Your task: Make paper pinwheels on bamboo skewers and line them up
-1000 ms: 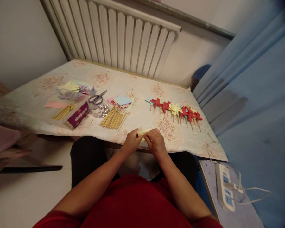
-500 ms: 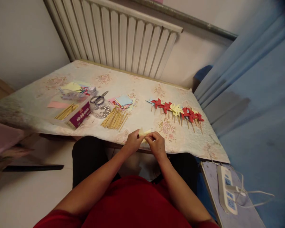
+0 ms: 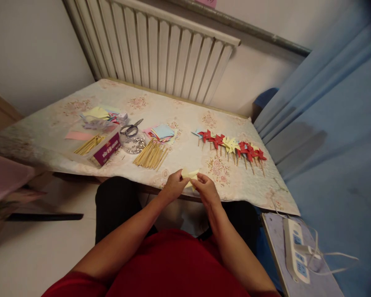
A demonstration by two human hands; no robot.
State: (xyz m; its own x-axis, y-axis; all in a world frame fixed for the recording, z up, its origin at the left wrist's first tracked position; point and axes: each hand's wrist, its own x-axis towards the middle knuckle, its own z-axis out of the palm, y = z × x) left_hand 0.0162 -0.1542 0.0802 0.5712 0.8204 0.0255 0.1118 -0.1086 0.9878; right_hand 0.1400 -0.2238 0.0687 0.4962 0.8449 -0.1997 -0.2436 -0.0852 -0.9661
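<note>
A pale yellow piece of paper (image 3: 190, 173), partly folded, is between my two hands at the table's front edge. My left hand (image 3: 174, 184) pinches its left side, thumb toward the middle. From the right, my right hand (image 3: 206, 188) grips the paper with thumb and fingertips, close to the left thumb. Fingers cover part of the sheet, so its exact shape is hidden. Bundled wooden sticks (image 3: 151, 154) lie just beyond the left hand. Finished paper pinwheels (image 3: 231, 144) in red, yellow and blue lie in a row to the right.
A clear plastic box (image 3: 106, 150) with sticks, a round tub of small shiny pieces (image 3: 133, 143) with scissors (image 3: 130, 129) on top, and stacked coloured paper squares (image 3: 162, 132) are on the floral-covered table. A power strip (image 3: 297, 249) lies on a stand at right.
The right hand's fingers have opened out a little and shifted slightly on the yellow paper, showing more of it. The left hand keeps its hold. The view has tilted slightly.
</note>
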